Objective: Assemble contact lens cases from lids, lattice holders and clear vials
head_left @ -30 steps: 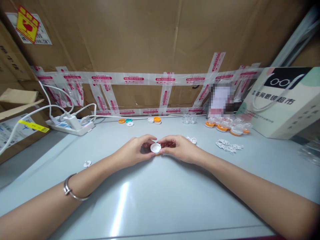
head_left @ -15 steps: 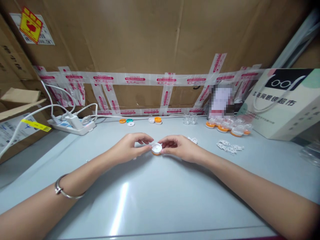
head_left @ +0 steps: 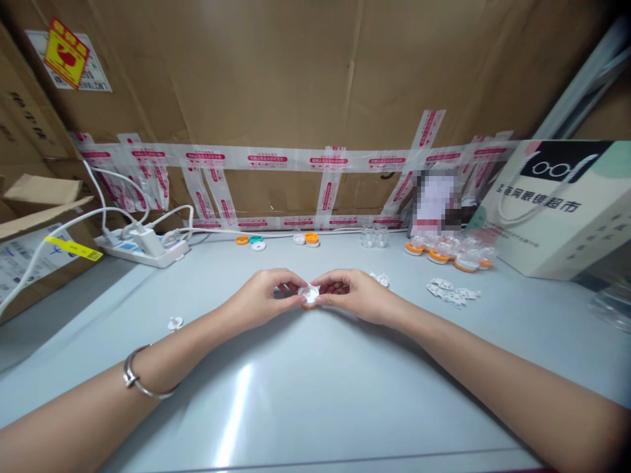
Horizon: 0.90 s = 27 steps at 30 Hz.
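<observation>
Between my two hands, low over the grey table point(head_left: 276, 394), is a small round plastic part point(head_left: 309, 295), white on top with an orange base. My left hand point(head_left: 270, 297) pinches its left side between thumb and fingers. From the other side, the thumb and fingers of my right hand point(head_left: 359, 295) grip it too. Its white top is a shallow dish facing up; what lies inside is too small to make out. Beside my left forearm lies a small white piece with a stem point(head_left: 175, 323). Behind my right hand, white openwork pieces point(head_left: 382, 280) are partly hidden.
More white openwork pieces point(head_left: 452, 292) lie to the right. Behind them are clear-topped orange-and-white parts point(head_left: 444, 253) and clear cups point(head_left: 373, 236). Orange point(head_left: 242, 240), teal and white discs line the back. A power strip point(head_left: 162, 256) stands left, a paper bag point(head_left: 547, 210) right.
My left hand has moved right and its fingers have closed onto the round part. The left forearm has shifted right too, uncovering the small white stemmed piece. My right hand keeps its hold.
</observation>
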Each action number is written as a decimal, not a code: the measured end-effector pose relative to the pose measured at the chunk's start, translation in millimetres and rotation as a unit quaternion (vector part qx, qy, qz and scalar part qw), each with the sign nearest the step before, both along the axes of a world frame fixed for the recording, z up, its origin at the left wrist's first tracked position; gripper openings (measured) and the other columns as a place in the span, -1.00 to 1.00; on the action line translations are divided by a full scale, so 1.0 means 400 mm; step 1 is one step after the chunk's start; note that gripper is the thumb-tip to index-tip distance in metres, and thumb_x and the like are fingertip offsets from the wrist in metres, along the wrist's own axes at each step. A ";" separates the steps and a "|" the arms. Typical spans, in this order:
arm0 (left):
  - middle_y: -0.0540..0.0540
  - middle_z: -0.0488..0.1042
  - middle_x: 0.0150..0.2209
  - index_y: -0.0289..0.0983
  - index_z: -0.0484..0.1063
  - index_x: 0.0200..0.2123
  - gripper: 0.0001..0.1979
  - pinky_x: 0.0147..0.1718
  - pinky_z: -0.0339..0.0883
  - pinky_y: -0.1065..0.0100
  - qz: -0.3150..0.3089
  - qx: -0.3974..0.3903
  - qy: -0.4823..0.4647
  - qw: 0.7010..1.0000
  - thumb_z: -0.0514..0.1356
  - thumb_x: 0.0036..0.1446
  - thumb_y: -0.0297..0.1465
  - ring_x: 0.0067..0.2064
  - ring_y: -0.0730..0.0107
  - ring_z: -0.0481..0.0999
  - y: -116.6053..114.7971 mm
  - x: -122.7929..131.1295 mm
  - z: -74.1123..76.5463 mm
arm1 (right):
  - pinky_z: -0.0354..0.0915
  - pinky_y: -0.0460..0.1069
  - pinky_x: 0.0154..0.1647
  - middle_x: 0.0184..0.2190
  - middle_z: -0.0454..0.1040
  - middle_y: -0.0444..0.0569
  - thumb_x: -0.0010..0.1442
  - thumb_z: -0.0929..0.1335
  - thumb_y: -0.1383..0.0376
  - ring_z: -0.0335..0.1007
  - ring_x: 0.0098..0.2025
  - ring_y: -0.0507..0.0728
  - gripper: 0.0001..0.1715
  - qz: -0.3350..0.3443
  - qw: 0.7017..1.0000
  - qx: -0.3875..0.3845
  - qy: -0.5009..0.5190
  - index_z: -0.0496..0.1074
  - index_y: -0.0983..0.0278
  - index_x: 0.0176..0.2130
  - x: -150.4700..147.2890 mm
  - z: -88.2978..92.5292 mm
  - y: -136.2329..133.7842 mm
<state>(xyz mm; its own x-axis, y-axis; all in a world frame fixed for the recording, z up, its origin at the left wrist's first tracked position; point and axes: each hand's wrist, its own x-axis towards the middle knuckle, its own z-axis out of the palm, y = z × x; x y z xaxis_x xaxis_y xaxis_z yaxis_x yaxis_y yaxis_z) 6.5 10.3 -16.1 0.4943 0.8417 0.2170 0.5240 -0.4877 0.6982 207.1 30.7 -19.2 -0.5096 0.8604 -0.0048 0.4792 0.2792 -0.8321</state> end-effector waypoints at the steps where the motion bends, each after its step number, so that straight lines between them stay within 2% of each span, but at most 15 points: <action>1: -0.06 0.52 -0.26 -0.22 0.49 -0.23 -0.78 -0.27 0.30 0.38 0.005 0.007 0.001 1.000 0.14 0.09 -0.27 -0.24 0.36 0.46 0.000 -0.001 0.001 | 0.30 -0.03 -0.26 -0.34 0.52 -0.03 -0.04 0.41 0.17 0.41 -0.30 0.08 -0.59 -0.012 1.000 0.013 -0.014 0.48 0.26 -0.15 0.007 0.021 0.001; 4: -0.06 0.50 -0.21 -0.21 0.47 -0.22 -0.75 -0.24 0.30 0.36 0.042 0.038 0.003 0.998 0.13 0.10 -0.22 -0.19 0.33 0.45 -0.001 -0.005 0.008 | 0.30 -0.04 -0.28 -0.33 0.52 -0.02 0.01 0.38 0.17 0.41 -0.31 0.08 -0.70 -0.094 0.990 0.090 -0.059 0.49 0.25 -0.24 0.078 0.111 0.013; 6: -0.06 0.49 -0.19 -0.21 0.46 -0.21 -0.75 -0.23 0.29 0.36 0.065 0.053 0.005 0.996 0.12 0.11 -0.22 -0.16 0.32 0.45 -0.002 -0.011 0.014 | 0.27 -0.06 -0.37 -0.36 0.51 -0.03 0.01 0.37 0.13 0.39 -0.36 0.07 -0.75 -0.166 0.969 0.145 -0.115 0.49 0.23 -0.35 0.169 0.167 0.030; 7: -0.06 0.49 -0.19 -0.21 0.46 -0.21 -0.75 -0.23 0.29 0.36 0.071 0.057 0.005 0.996 0.11 0.11 -0.23 -0.16 0.33 0.44 -0.002 -0.013 0.017 | 0.24 -0.06 -0.46 -0.40 0.50 -0.02 0.02 0.35 0.10 0.37 -0.43 0.06 -0.73 -0.195 0.959 0.129 -0.163 0.48 0.23 -0.36 0.223 0.185 0.041; 9: -0.05 0.49 -0.20 -0.21 0.45 -0.22 -0.76 -0.23 0.30 0.37 0.071 0.062 0.007 0.995 0.10 0.13 -0.24 -0.17 0.34 0.45 -0.004 -0.017 0.022 | 0.17 -0.06 -0.57 -0.46 0.49 0.01 -0.02 0.35 0.07 0.33 -0.51 0.07 -0.70 -0.222 0.938 0.076 -0.257 0.49 0.24 -0.38 0.331 0.195 0.066; 11: -0.05 0.48 -0.20 -0.21 0.46 -0.24 -0.76 -0.25 0.31 0.38 0.065 0.064 0.010 0.996 0.09 0.13 -0.24 -0.18 0.34 0.45 -0.007 -0.018 0.025 | 0.22 -0.05 -0.49 -0.41 0.50 0.02 -0.10 0.41 0.14 0.38 -0.42 0.11 -0.76 -0.171 0.933 0.046 -0.313 0.49 0.24 -0.43 0.415 0.178 0.091; 13: -0.05 0.48 -0.20 -0.21 0.46 -0.25 -0.76 -0.30 0.33 0.40 0.058 0.059 0.012 0.997 0.08 0.14 -0.23 -0.22 0.35 0.46 -0.011 -0.017 0.028 | 0.24 -0.04 -0.42 -0.41 0.49 0.00 -0.15 0.42 0.15 0.40 -0.36 0.14 -0.77 -0.136 0.927 0.040 -0.346 0.50 0.22 -0.43 0.460 0.150 0.110; 17: -0.05 0.48 -0.21 -0.21 0.46 -0.25 -0.75 -0.34 0.34 0.41 0.038 0.052 0.012 0.998 0.07 0.14 -0.23 -0.26 0.37 0.47 -0.017 -0.016 0.031 | 0.23 -0.02 -0.45 -0.43 0.47 -0.04 -0.23 0.44 0.16 0.39 -0.39 0.16 -0.74 -0.115 0.921 0.001 -0.373 0.49 0.20 -0.43 0.448 0.112 0.128; 21: -0.06 0.49 -0.21 -0.20 0.48 -0.27 -0.76 -0.32 0.33 0.41 0.023 0.060 0.007 0.998 0.06 0.15 -0.24 -0.24 0.36 0.47 -0.020 -0.016 0.032 | 0.20 -0.02 -0.50 -0.58 0.44 -0.06 -0.25 0.43 0.23 0.34 -0.50 0.13 -0.83 -0.114 0.929 -0.036 -0.352 0.45 0.25 -0.55 0.413 0.098 0.135; 25: -0.07 0.49 -0.20 -0.20 0.47 -0.26 -0.76 -0.28 0.32 0.37 0.025 0.071 0.005 0.997 0.07 0.14 -0.25 -0.23 0.35 0.46 -0.017 -0.020 0.033 | 0.18 -0.02 -0.52 -0.65 0.42 -0.04 -0.23 0.43 0.25 0.30 -0.54 0.11 -0.86 -0.132 0.938 -0.013 -0.320 0.42 0.27 -0.62 0.408 0.098 0.135; 27: -0.08 0.49 -0.20 -0.21 0.47 -0.25 -0.77 -0.24 0.31 0.33 0.029 0.084 0.003 0.996 0.07 0.14 -0.25 -0.20 0.32 0.45 -0.013 -0.023 0.033 | 0.17 -0.03 -0.52 -0.61 0.43 -0.02 -0.19 0.43 0.22 0.30 -0.53 0.10 -0.83 -0.156 0.941 0.015 -0.300 0.42 0.27 -0.58 0.398 0.113 0.125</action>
